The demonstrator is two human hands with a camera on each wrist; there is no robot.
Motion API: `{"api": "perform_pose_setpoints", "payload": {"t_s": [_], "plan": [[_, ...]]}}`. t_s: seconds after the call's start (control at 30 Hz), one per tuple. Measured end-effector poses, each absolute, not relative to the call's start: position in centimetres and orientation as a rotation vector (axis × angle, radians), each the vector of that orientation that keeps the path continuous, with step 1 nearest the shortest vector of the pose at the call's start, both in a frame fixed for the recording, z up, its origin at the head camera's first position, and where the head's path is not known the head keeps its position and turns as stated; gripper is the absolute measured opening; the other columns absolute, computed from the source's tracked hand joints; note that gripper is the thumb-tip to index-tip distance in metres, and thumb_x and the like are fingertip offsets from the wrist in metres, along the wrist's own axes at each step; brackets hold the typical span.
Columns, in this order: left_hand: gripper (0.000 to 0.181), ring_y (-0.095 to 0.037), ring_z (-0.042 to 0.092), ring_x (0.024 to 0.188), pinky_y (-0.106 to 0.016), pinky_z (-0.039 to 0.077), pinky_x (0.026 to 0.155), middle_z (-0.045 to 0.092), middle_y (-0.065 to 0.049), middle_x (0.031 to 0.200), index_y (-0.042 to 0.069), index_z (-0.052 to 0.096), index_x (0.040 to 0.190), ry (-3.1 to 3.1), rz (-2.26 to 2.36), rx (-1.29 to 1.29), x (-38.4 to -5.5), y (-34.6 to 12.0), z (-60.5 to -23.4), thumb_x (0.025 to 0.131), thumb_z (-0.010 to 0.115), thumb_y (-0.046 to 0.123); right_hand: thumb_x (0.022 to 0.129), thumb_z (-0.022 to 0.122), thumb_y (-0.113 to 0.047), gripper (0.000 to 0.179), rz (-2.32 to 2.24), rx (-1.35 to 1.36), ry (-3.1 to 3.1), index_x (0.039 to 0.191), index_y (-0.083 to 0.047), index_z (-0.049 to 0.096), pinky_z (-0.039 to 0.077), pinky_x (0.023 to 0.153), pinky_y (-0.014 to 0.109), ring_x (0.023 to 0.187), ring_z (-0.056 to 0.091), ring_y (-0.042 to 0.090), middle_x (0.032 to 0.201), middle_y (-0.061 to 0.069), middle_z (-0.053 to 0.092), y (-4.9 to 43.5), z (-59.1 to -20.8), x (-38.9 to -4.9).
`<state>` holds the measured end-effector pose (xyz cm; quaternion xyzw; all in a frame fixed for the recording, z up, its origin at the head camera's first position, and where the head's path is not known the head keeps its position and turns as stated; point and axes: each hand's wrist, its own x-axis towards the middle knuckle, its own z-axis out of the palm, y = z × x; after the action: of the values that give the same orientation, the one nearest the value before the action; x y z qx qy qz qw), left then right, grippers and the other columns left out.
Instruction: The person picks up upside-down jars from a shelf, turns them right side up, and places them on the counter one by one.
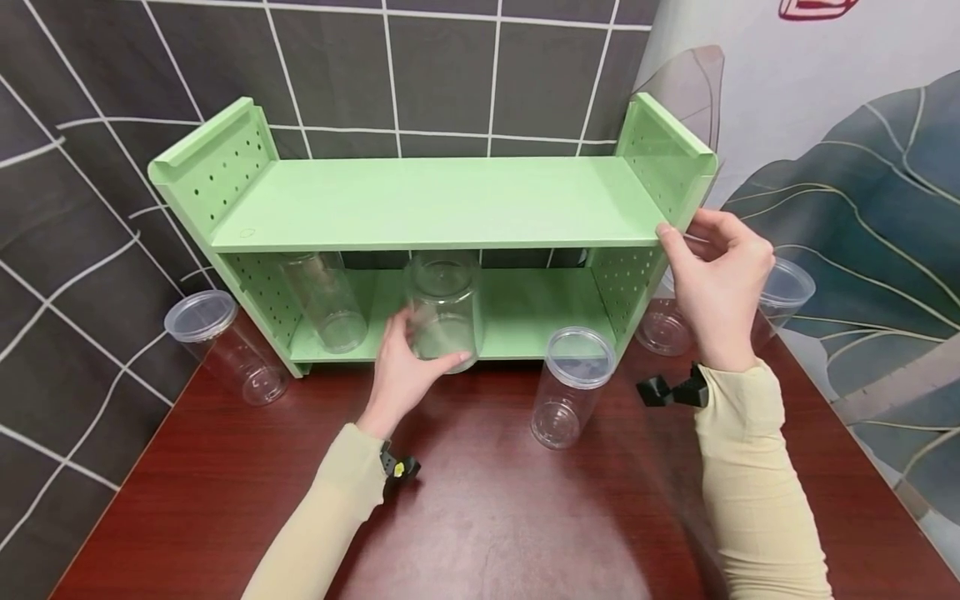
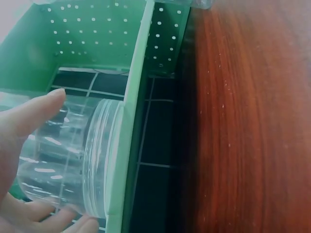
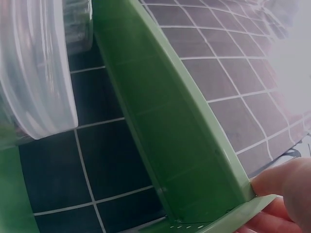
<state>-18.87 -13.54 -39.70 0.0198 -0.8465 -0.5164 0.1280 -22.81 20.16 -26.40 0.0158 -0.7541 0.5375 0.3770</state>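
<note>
My left hand (image 1: 408,367) holds a clear plastic jar (image 1: 446,312) at the middle of the lower shelf (image 1: 525,312), thumb on one side and fingers on the other. In the left wrist view the ridged end of this jar (image 2: 73,155) is against the green shelf edge (image 2: 121,174). Over on the right, my right hand (image 1: 723,271) grips the front edge of the green rack's side panel (image 1: 667,158), its thumb at the corner of the upper shelf (image 1: 450,204). A second clear jar (image 1: 326,304) stands to the left on the lower shelf.
A lidded clear jar (image 1: 573,387) stands on the dark red table (image 1: 487,517) in front of the rack. Another lidded jar (image 1: 225,346) is left of the rack. More jars (image 1: 663,325) stand at its right, partly behind my right hand. A tiled wall covering (image 1: 442,79) rises behind.
</note>
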Motion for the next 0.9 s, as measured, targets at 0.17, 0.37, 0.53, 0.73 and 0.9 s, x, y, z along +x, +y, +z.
{"api": "perform_pose_setpoints", "payload": {"t_s": [0.17,0.37,0.53,0.73,0.9], "plan": [[0.108,-0.03,0.053,0.126,-0.044,0.046,0.105,0.051,-0.012,0.143,0.007,0.037,0.153,-2.474,-1.527,0.044,-17.6,-14.0,-39.8,0.068,0.095,0.041,0.084,0.084,-0.014,0.028,1.374,0.04,-1.931,0.11,-0.003,0.078,0.057,0.077,0.018,0.083,0.072,0.002,0.094,0.0,0.075,20.2,-26.5,-22.8],[0.101,-0.029,0.056,0.127,-0.041,0.045,0.107,0.054,-0.007,0.141,0.009,0.042,0.149,-2.462,-1.565,0.005,-16.2,-14.1,-39.7,0.068,0.095,0.04,0.084,0.084,-0.013,0.029,1.383,0.032,-1.928,0.11,-0.003,0.078,0.057,0.077,0.018,0.083,0.072,0.002,0.093,-0.001,0.075,20.2,-26.5,-22.9],[0.084,-0.025,0.059,0.124,-0.037,0.047,0.106,0.06,-0.001,0.129,0.016,0.05,0.136,-2.405,-1.569,-0.072,-15.2,-14.2,-39.5,0.069,0.095,0.041,0.085,0.084,-0.015,0.029,1.378,0.028,-1.936,0.11,-0.003,0.078,0.057,0.077,0.017,0.083,0.071,0.001,0.093,-0.002,0.075,20.2,-26.6,-23.0],[0.084,-0.015,0.061,0.12,-0.035,0.047,0.105,0.063,0.004,0.129,0.019,0.048,0.138,-2.32,-1.546,-0.205,-13.8,-14.6,-39.5,0.071,0.096,0.034,0.087,0.082,-0.018,0.031,1.382,0.042,-1.973,0.116,-0.007,0.076,0.056,0.079,0.018,0.087,0.071,0.003,0.101,0.001,0.075,20.3,-26.7,-22.8],[0.094,-0.011,0.061,0.117,-0.035,0.048,0.102,0.06,0.006,0.133,0.021,0.042,0.145,-2.321,-1.508,-0.256,-12.9,-14.6,-39.4,0.069,0.096,0.031,0.089,0.08,-0.011,0.043,1.392,0.091,-1.978,0.13,-0.013,0.069,0.053,0.095,0.025,0.109,0.067,0.011,0.123,0.005,0.07,20.1,-26.6,-21.3]]}}
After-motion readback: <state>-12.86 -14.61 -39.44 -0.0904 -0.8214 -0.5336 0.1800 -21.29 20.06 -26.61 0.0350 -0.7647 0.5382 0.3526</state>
